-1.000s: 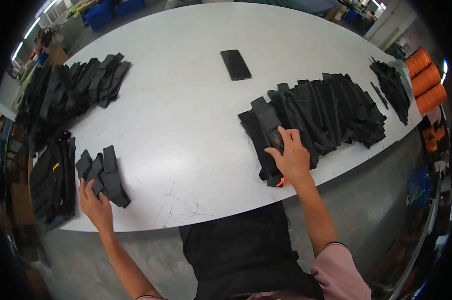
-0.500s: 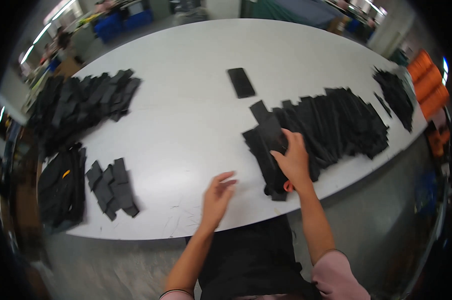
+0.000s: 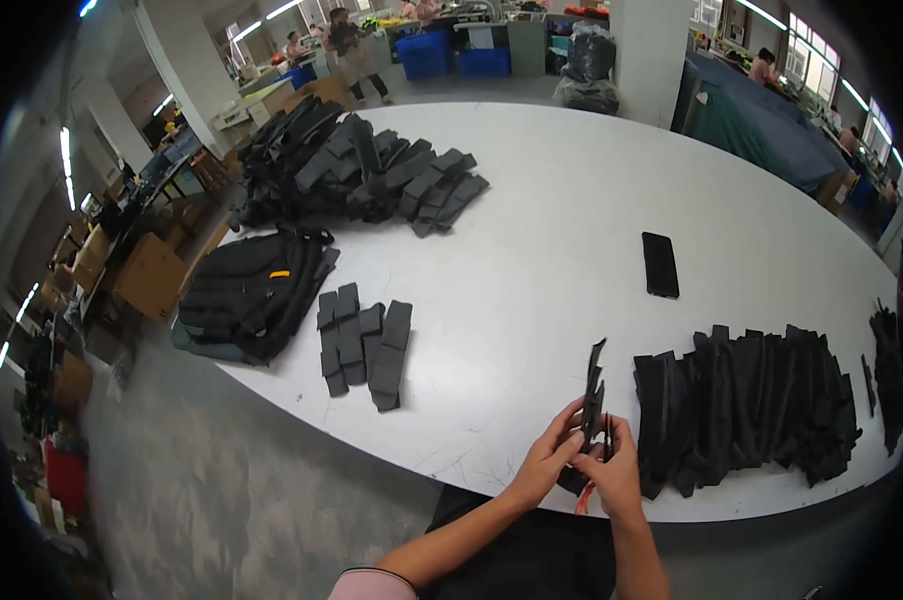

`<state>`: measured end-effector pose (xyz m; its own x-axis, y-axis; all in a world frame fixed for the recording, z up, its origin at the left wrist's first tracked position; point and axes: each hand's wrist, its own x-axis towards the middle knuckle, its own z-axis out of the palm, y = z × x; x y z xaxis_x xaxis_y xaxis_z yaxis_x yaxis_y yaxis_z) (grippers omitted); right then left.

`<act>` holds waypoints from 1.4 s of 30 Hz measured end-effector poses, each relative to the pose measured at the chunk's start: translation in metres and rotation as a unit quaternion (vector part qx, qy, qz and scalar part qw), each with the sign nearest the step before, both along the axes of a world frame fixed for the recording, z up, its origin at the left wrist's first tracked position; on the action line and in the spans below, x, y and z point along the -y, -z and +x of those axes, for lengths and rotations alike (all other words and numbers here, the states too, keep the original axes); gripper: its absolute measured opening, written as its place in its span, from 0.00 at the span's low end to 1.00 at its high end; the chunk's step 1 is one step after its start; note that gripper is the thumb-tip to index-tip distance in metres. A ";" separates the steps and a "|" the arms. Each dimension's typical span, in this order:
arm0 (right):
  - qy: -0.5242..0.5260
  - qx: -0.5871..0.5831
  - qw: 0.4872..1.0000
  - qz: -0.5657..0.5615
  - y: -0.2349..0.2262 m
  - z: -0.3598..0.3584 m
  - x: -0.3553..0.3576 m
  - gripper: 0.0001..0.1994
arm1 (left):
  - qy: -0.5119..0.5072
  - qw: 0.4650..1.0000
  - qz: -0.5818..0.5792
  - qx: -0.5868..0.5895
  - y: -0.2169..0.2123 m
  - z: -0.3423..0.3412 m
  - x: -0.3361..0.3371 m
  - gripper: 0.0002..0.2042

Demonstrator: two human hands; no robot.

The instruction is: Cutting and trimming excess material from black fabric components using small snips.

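Hands are meeting at the near edge of the white tabletop (image 3: pixel 572 200), just in front of you. Your left hand (image 3: pixel 550 462) and your right hand (image 3: pixel 617 470) are both pinching the same black fabric strip (image 3: pixel 594 395), fingers closed on its lower end, and you are holding it upright, lifted off the tabletop. Something small and orange-red (image 3: pixel 582 498) is showing below your right hand; its nature cannot be told.

A second ago your left hand was resting at the small set of strips (image 3: pixel 364 340) well to the left of where your hands are now, while your right hand was pressing on the long row of strips (image 3: pixel 752 400) immediately to their right. Your left hand has since crossed over, and one strip has come out of that row. In my judgement you are now working a single piece with both hands, not sorting.

A black phone (image 3: pixel 660 264) is lying beyond your hands, toward the tabletop's middle. A black backpack (image 3: pixel 252 290) and a large heap of strips (image 3: pixel 362 165) are sitting far to their left.
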<state>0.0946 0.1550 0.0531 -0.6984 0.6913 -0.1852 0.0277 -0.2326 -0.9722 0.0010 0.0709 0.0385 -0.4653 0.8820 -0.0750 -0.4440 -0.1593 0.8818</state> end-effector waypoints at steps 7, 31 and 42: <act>0.049 -0.031 0.993 -0.102 0.005 0.000 0.008 0.22 | -0.107 0.979 -0.092 -0.150 0.024 -0.004 -0.001 0.20; 0.063 -0.022 0.991 -0.120 0.032 0.005 0.009 0.20 | -0.058 0.955 -0.131 -0.259 0.018 -0.012 0.012 0.15; 0.044 -0.057 0.977 -0.198 0.022 0.006 0.014 0.17 | 0.026 0.997 -0.078 -0.014 0.028 -0.007 0.021 0.27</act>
